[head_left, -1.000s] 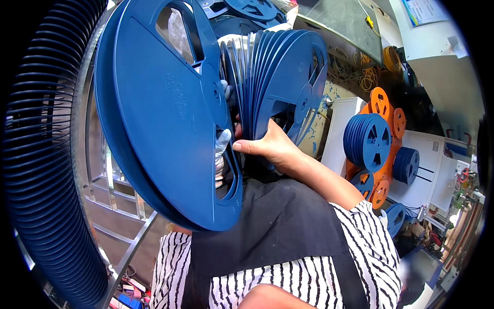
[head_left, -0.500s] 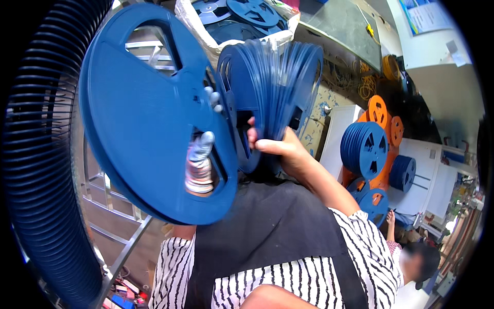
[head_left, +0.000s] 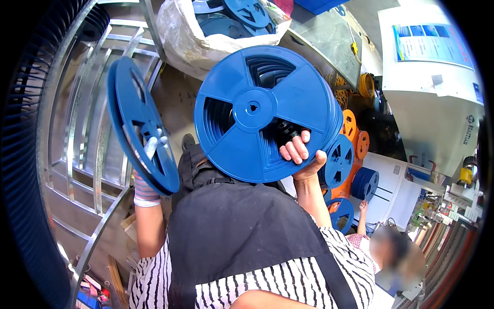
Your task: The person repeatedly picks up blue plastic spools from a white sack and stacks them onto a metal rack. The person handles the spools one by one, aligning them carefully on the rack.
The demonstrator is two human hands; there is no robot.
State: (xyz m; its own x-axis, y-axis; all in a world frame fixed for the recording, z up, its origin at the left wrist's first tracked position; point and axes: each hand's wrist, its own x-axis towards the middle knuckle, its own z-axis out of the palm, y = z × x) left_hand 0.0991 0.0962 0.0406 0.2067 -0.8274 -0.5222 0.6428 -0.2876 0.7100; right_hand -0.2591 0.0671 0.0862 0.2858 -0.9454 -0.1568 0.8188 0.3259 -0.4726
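Note:
My left hand [head_left: 146, 191], in a grey striped glove, grips a blue plastic reel [head_left: 122, 110] at the left. Its fingertips come through one of the reel's cut-out windows, and the reel is tilted nearly edge-on. In the middle, a stack of similar blue reels [head_left: 306, 95] turns its round face toward me. My bare right hand [head_left: 310, 169] clasps that stack at its lower right, fingers hooked into a window and thumb outside the rim. The two loads are apart. Most of the stack's other reels are hidden behind the front one.
A white sack [head_left: 180, 38] of blue reels stands at the far side. At the left is a metal rack [head_left: 95, 129], beyond it a long row of dark reels [head_left: 23, 206]. Orange reels [head_left: 348, 123] and another blue stack [head_left: 364, 184] sit at the right, near a co-worker's hand [head_left: 363, 206].
The left reel has swung away and lower, from broad face to nearly edge-on. The right-hand stack, earlier fanned and blurred, has turned its flat face toward me.

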